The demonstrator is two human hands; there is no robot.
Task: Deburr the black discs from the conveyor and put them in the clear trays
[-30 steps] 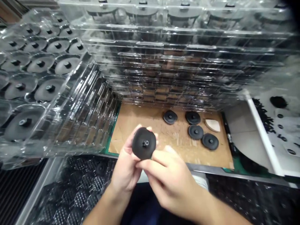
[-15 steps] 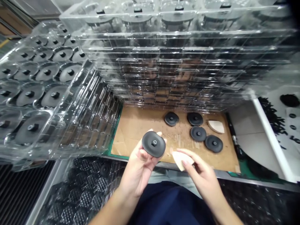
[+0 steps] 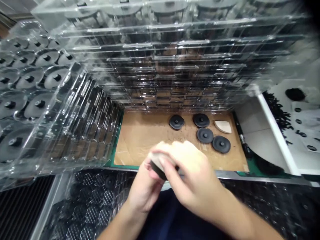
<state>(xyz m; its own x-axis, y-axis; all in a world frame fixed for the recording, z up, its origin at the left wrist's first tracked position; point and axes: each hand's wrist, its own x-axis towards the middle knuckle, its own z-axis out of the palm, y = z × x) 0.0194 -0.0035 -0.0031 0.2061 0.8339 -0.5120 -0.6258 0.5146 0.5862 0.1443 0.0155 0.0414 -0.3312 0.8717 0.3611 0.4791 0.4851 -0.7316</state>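
Note:
My left hand [image 3: 143, 190] holds a round black disc [image 3: 156, 169] from below; only the disc's dark edge shows. My right hand [image 3: 190, 176] lies over the disc, fingers curled, pressing a pale wedge-shaped pad [image 3: 156, 160] onto it. Both hands are blurred by motion and hover above the near edge of the brown cardboard mat [image 3: 140, 133]. Several more black discs [image 3: 204, 135] and a second pale wedge pad [image 3: 222, 126] lie on the mat to the right.
Tall stacks of clear plastic trays [image 3: 175, 63] holding black discs wall in the mat at the back and left [image 3: 37, 100]. A white bin [image 3: 295, 126] with small black parts stands at the right. Dark trays [image 3: 87, 200] lie below the table edge.
My right hand has brought the pale pad over from the right and now covers the disc with it. The disc has sunk lower in my left hand and is mostly hidden.

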